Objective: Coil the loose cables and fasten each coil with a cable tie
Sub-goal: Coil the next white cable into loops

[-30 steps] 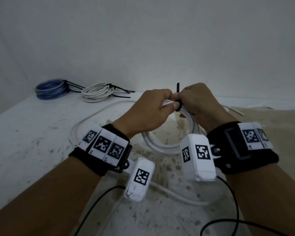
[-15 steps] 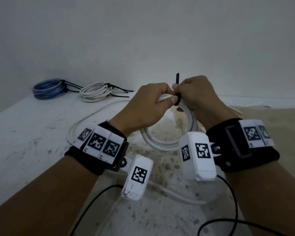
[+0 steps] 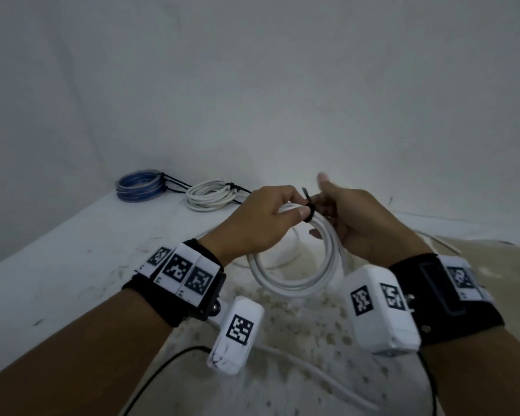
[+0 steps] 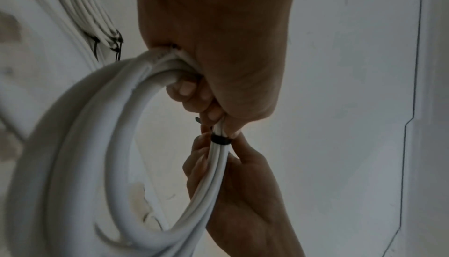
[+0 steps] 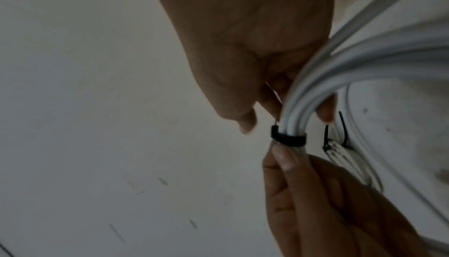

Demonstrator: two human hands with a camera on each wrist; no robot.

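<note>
now held above the table (image 3: 72, 253), the white coil (image 3: 297, 280) hangs upright in the left hand (image 3: 252, 223), fingers curled round it; the cable tie (image 3: 308, 210) tail, earlier vertical, tilts left, and the right hand (image 3: 357, 223) has loosened, thumb raised.

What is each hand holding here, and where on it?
The left hand grips the white cable coil at its top, just beside the black cable tie. The right hand looks loosened; whether it holds anything cannot be told.

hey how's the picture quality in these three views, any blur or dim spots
Head view: dim, flat light, right hand motion-blurred at the raised fingertip, edges bowed by the wide lens. Left wrist view: near white cable coil soft, left hand shadowed. Right wrist view: dark, smeared; black cable tie readable.
</note>
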